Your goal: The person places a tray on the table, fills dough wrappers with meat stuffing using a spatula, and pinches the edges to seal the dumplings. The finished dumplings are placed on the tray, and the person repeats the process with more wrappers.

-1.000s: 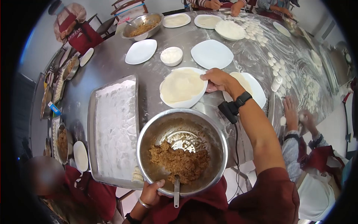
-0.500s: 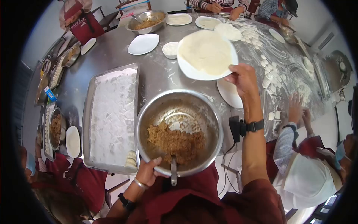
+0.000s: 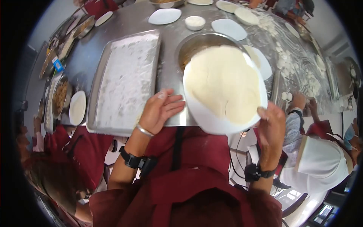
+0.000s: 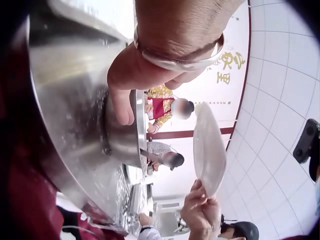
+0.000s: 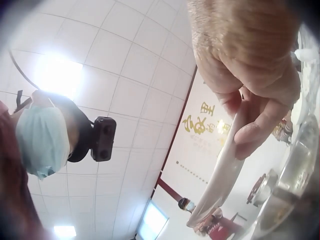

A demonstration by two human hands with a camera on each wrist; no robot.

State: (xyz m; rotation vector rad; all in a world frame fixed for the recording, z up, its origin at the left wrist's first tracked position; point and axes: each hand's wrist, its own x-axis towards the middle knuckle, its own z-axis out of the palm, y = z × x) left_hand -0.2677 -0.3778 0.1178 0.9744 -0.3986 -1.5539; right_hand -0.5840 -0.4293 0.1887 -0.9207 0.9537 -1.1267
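Our right hand (image 3: 271, 123) pinches the near right rim of a white plate (image 3: 211, 126), thumb on the upper side and fingers beneath; that hold seems chosen to keep our fingers mostly off the pale dough (image 3: 227, 87) spread over it, though whether this is one sheet or several we cannot tell; the plate is up in the air in front of us, tilted, and in the head view it covers much of the steel bowl (image 3: 211, 34); since only one hand bears it, the far side probably wants care to stay level; our left hand (image 3: 157, 111) grips nothing, its fingers extended and a little apart, near the table edge between the plate and the metal tray (image 3: 90, 113), perhaps because that spot leaves it within reach of both; the tray lies to our left, dusted with white powder (image 3: 126, 72), likely so that soft dough does not stick; beyond, on the steel table (image 3: 170, 38), sit a small white bowl (image 3: 195, 24) and two more plates (image 3: 165, 16), within arm's reach, we judge.
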